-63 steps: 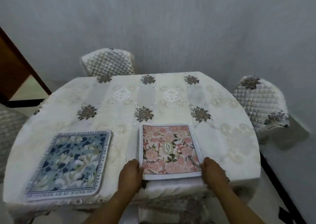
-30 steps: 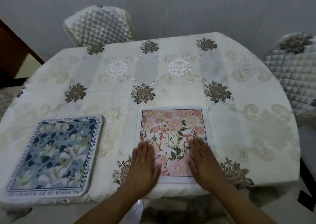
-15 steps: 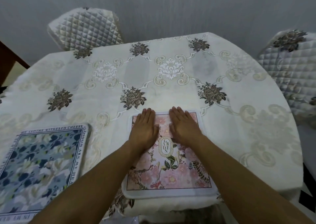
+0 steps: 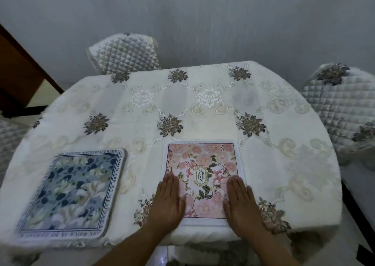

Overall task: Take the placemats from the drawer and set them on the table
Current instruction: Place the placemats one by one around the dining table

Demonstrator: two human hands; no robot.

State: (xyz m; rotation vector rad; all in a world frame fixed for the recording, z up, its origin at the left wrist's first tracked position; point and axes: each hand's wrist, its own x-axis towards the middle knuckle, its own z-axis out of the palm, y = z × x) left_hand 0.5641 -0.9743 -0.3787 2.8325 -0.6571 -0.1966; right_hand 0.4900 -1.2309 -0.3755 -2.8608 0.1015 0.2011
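A pink floral placemat [image 4: 203,162] lies flat near the front edge of the table [image 4: 203,107], which wears a cream embroidered cloth. My left hand [image 4: 168,202] rests flat with straight fingers on the mat's near left corner. My right hand [image 4: 241,202] lies flat the same way on its near right corner. To the left, a blue floral placemat [image 4: 71,192] with a lettered border lies flat on the cloth, apart from both hands.
A quilted chair [image 4: 123,52] stands behind the table and another quilted chair [image 4: 343,107] at the right. A dark wooden panel [image 4: 18,71] rises at the far left. A grey wall runs behind.
My hands have slid back from the pink mat's far edge to its near corners, spreading apart. The view has pulled back and tilted up.
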